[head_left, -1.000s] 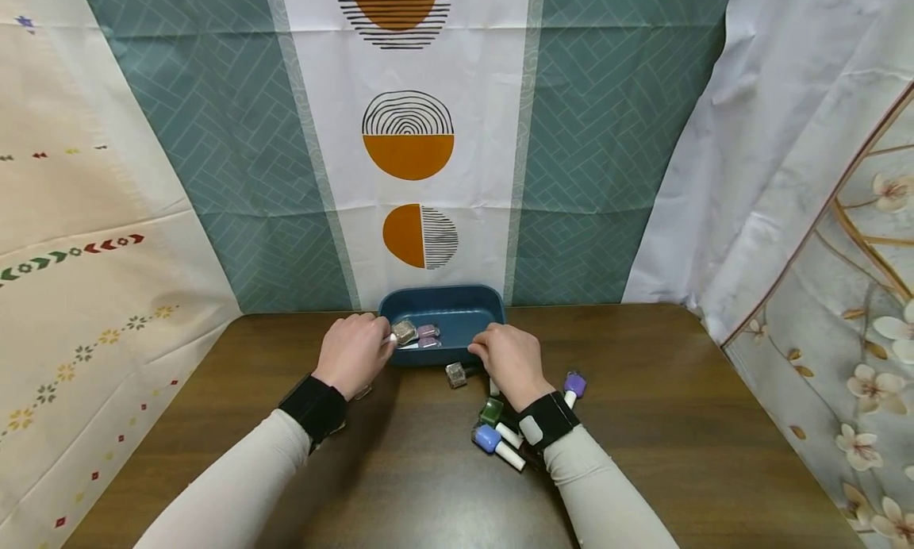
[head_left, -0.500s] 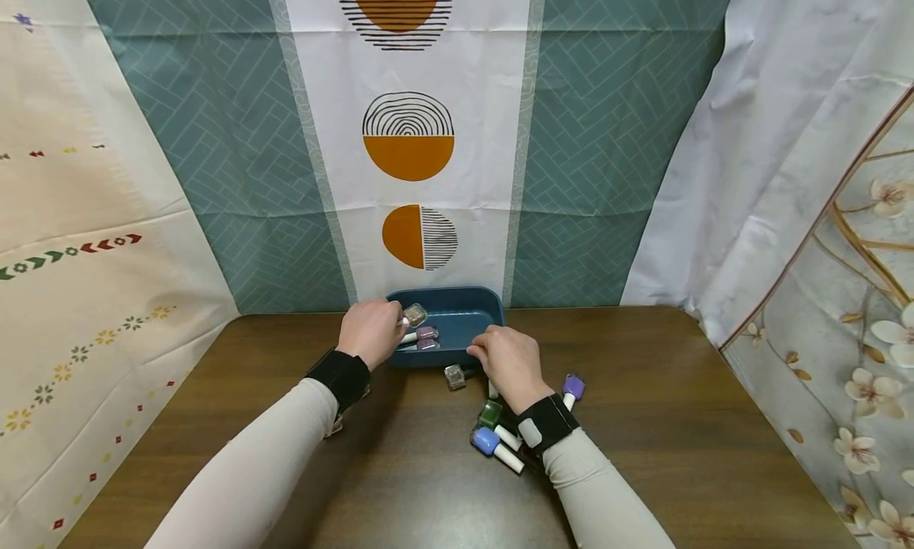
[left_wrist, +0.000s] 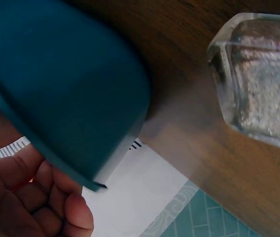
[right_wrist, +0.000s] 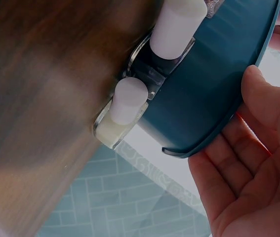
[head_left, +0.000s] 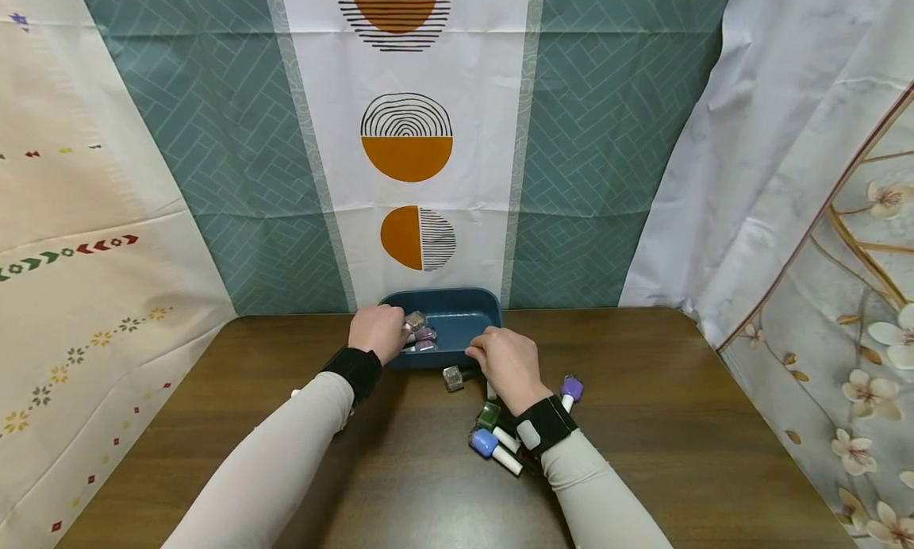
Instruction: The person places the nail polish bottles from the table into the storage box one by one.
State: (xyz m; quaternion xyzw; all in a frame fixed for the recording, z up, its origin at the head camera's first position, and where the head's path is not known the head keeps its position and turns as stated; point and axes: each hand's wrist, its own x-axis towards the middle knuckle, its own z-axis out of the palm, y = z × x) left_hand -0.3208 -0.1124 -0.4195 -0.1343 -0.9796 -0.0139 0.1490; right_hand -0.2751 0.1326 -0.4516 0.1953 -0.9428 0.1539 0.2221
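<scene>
My left hand [head_left: 377, 332] reaches over the left end of a dark blue bin [head_left: 467, 298], holding a glittery nail polish bottle [head_left: 415, 320] low inside it. In the left wrist view the curled fingers [left_wrist: 56, 197] show past the bin's rim, and the bottle in them is hidden. Pinkish nail polish bottles [head_left: 425, 346] lie in the bin just below the held one. At the front right corner, my right hand [head_left: 505, 364] pinches the bin's rim, thumb inside and fingers outside in the right wrist view.
Outside the bin on the brown table lie a silver glitter bottle [head_left: 453, 378], a green one [head_left: 489, 416], a blue one [head_left: 484, 443] and a purple one [head_left: 572, 387]. Another glitter bottle [left_wrist: 268, 81] is close to the left wrist camera. Patterned cloth hangs behind the table.
My left hand has moved right and in over the bin with the nail polish bottle, then lowered it toward the others. The right hand stays at the rim.
</scene>
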